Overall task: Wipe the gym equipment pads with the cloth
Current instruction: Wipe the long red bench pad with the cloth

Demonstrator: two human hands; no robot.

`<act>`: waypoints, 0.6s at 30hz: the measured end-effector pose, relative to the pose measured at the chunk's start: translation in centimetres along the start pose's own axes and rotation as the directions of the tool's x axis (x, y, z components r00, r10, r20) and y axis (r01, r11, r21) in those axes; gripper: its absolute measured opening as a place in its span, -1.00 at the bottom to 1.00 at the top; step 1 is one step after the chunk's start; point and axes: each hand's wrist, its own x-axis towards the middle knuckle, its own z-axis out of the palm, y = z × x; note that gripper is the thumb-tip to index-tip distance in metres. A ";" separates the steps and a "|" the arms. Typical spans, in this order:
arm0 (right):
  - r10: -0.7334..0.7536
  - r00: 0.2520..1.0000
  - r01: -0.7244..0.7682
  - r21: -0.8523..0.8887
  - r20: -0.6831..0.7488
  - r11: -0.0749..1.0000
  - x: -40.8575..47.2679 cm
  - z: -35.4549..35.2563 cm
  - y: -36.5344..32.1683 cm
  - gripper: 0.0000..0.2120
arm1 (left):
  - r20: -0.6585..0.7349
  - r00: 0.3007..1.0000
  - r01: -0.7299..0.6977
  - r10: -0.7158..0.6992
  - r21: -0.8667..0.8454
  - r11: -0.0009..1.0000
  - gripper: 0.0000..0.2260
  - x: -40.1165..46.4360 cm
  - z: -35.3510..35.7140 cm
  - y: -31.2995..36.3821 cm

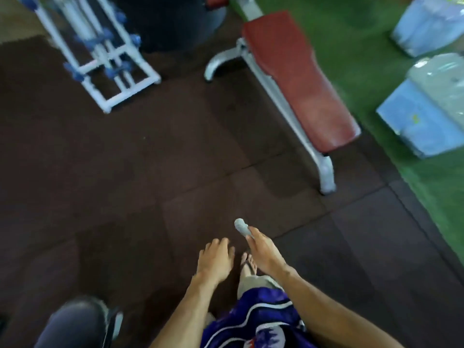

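A red padded bench (296,79) on a silver frame stands ahead and to the right, its long pad running away from me. My right hand (263,249) is low in the middle of the view, shut on a small bunched grey cloth (241,226) that sticks out past my fingers. Beside it, my left hand (216,259) hangs with fingers loosely apart and holds nothing. Both hands are well short of the bench, over the dark floor mats. The view is blurred.
A white rack (100,59) with blue dumbbells stands at the back left. A dark padded seat (75,322) is at the bottom left. Green turf (376,46) runs along the right, with pale blue wrapped bundles (426,109) on it. Dark rubber mats (150,172) cover the floor.
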 end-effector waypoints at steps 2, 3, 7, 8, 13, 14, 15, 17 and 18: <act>0.034 0.998 -0.032 0.049 -0.045 0.998 1.5 -3.2 0.9 -0.66 | 0.000 0.997 -0.072 0.072 0.047 0.996 -0.64 2.7 -2.2 3.9; 0.058 0.996 -0.053 0.076 -0.072 0.996 2.2 -4.7 1.3 -0.68 | 0.004 0.995 -0.104 0.104 0.079 0.991 -0.64 4.0 -3.2 5.7; 0.164 0.971 -0.132 0.177 -0.174 0.975 5.3 -9.6 3.1 -0.67 | 0.049 0.977 -0.213 0.208 0.187 0.959 -0.65 9.9 -6.6 11.4; 0.188 0.963 -0.147 0.208 -0.195 0.967 6.2 -10.7 3.4 -0.67 | 0.064 0.971 -0.240 0.232 0.220 0.945 -0.65 11.5 -7.5 12.5; 0.325 0.903 -0.208 0.377 -0.280 0.903 12.1 -15.9 3.6 -0.70 | 0.143 0.932 -0.363 0.334 0.373 0.854 -0.64 19.5 -12.5 17.8; 0.351 0.888 -0.211 0.413 -0.298 0.886 13.5 -16.8 3.4 -0.71 | 0.161 0.922 -0.388 0.353 0.385 0.837 -0.65 21.3 -13.5 18.7; 0.375 0.872 -0.212 0.447 -0.315 0.869 14.9 -17.7 3.2 -0.71 | 0.179 0.911 -0.412 0.371 0.391 0.823 -0.65 23.2 -14.7 19.4; 0.435 0.834 -0.218 0.523 -0.338 0.824 17.8 -19.7 2.7 -0.71 | 0.228 0.887 -0.461 0.401 0.413 0.785 -0.65 26.9 -17.3 21.0; 0.464 0.814 -0.216 0.559 -0.349 0.801 19.1 -20.7 2.3 -0.71 | 0.250 0.873 -0.487 0.418 0.427 0.762 -0.64 28.6 -18.7 21.8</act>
